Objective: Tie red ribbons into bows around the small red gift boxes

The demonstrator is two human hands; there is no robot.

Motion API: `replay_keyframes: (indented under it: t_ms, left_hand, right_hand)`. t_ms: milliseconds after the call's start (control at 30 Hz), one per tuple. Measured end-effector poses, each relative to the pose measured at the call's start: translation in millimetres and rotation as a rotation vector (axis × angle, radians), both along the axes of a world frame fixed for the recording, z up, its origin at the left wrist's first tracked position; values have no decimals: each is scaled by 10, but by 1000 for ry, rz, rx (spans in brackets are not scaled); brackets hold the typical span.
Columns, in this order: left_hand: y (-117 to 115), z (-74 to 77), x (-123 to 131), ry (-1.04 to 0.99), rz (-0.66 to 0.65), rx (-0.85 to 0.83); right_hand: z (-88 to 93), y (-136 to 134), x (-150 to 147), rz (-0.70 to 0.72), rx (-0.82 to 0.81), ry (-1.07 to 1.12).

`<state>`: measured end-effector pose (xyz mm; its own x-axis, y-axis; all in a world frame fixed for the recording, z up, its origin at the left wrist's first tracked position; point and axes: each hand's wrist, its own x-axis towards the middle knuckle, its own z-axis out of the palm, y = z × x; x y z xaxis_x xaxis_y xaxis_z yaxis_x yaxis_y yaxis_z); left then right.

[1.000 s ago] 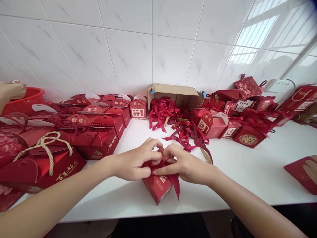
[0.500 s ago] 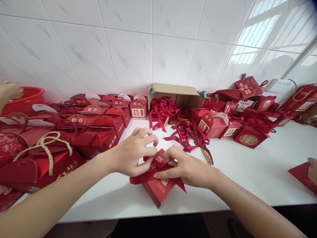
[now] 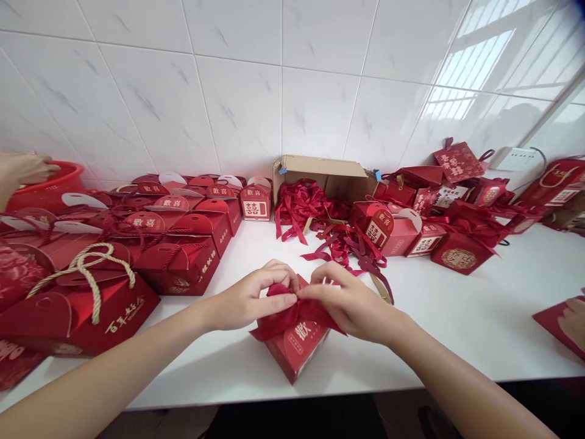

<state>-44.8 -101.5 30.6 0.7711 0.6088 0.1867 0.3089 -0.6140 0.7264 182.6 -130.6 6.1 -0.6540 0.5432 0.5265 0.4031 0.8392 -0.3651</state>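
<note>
A small red gift box (image 3: 295, 347) with gold lettering stands on the white table, close to its front edge. Across its top runs a dark red ribbon (image 3: 278, 323), with a loop rising on the left and tails hanging to both sides. My left hand (image 3: 262, 296) pinches the ribbon at the loop, thumb and fingers pressed together near the middle. From the other side my right hand (image 3: 345, 299) grips the ribbon by the same spot, its fingertips almost meeting the left thumb. The very centre of the ribbon is partly hidden by my fingers.
Rows of finished-looking red boxes (image 3: 178, 262) fill the left. A cardboard box (image 3: 320, 164) spills loose ribbons (image 3: 304, 204) behind my hands. More red boxes (image 3: 461, 250) pile up at right. Other people's hands show by a red basin (image 3: 68, 177) and at the right edge.
Both hands have drawn together over the box top, and the ribbon now stands up in a loop on the left. The hand by the basin shifted slightly right.
</note>
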Motion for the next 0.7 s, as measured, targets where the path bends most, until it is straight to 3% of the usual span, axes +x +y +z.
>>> replay_keyframes:
  t_ms: [100,233,333,467,567,700]
  left_hand:
    - [-35,-44,46,-47,61,-6]
    - [-58,-87,85,-89,144,-40]
    - [-68,-104,97,-112,154,-31]
    - [-70,-108,99,-96,151,-3]
    - [-59,-111,92,-89,158,-8]
    - [-47,-112,87,-88,112,20]
  right_hand:
    - [46,-82,76,-130,-13,49]
    - [141,-296,146,-310,-234,-181]
    - [108,-412,121,-419,-407,-200]
    - [6,-449,61,-385,-629,26]
    - [29,-469,90,-315,-814,143]
    - [140,-523,246,-143,-873,5]
